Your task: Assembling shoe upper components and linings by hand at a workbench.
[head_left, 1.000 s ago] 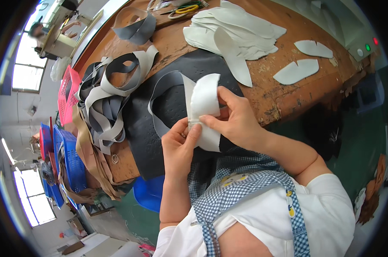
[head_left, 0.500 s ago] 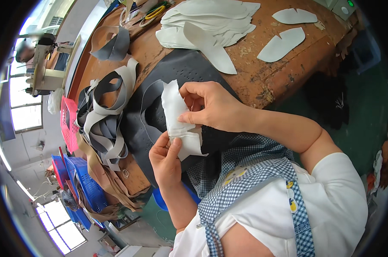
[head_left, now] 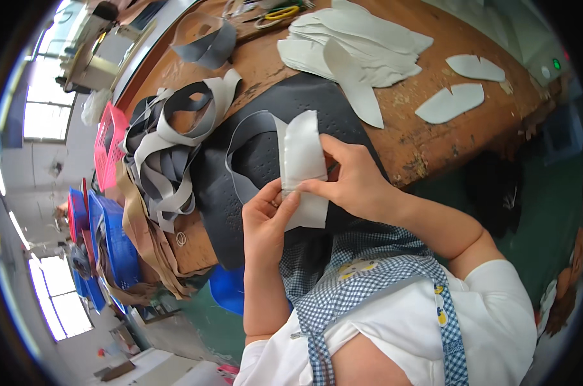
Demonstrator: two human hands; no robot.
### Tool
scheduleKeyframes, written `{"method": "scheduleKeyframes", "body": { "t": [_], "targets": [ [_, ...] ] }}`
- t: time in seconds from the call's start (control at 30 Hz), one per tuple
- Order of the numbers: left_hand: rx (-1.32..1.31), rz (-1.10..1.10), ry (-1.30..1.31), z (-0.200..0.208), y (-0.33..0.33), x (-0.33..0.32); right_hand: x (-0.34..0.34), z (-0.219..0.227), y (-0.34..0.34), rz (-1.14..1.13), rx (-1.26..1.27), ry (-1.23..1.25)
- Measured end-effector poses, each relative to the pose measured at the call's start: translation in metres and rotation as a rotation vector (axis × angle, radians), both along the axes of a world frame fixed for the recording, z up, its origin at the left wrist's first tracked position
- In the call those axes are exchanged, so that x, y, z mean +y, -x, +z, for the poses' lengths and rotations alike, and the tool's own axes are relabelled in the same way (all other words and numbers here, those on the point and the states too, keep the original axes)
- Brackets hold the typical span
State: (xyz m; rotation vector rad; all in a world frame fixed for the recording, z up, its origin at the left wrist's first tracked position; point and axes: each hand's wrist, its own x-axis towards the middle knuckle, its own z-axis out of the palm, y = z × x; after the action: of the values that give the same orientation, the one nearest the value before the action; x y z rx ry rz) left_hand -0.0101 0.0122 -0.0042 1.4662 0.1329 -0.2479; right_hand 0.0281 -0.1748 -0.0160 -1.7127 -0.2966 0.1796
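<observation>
Both hands are closed on a white, leather-like piece [head_left: 305, 151] above the black mat [head_left: 217, 215]. My left hand [head_left: 266, 219] pinches its near left edge, thumb on top. My right hand [head_left: 362, 183] grips its right edge, with thumb and fingertips close to the left thumb. A grey strip [head_left: 235, 145] curves out from behind the white piece's left side and loops over the mat. Whether the strip is joined to the piece cannot be made out. Some fingertips are hidden beneath the white material.
A pile of white cut pieces [head_left: 362, 48] lies at the back, with notched pieces [head_left: 451, 104] to its right. Tangled grey-white strips [head_left: 151, 145] lie left of the mat, near pink [head_left: 109, 138] and blue baskets [head_left: 114, 238]. Yellow-handled scissors [head_left: 282, 13] rest at the back.
My right hand has slid down the white piece, closer to my left thumb. The piece now stands straighter and flatter between the hands. The whole view has shifted, moving the table things rightward.
</observation>
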Motion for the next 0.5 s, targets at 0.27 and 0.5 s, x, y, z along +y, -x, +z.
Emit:
{"method": "scheduleKeyframes", "body": {
  "t": [0.27,0.5],
  "targets": [
    [0.131,0.042,0.019,-0.001,-0.010,-0.001,0.002,-0.006,0.015,-0.133,-0.261,0.029],
    [0.128,0.133,0.204,-0.019,-0.023,0.001,0.005,0.001,0.026,-0.231,-0.482,-0.250]
  ]
}}
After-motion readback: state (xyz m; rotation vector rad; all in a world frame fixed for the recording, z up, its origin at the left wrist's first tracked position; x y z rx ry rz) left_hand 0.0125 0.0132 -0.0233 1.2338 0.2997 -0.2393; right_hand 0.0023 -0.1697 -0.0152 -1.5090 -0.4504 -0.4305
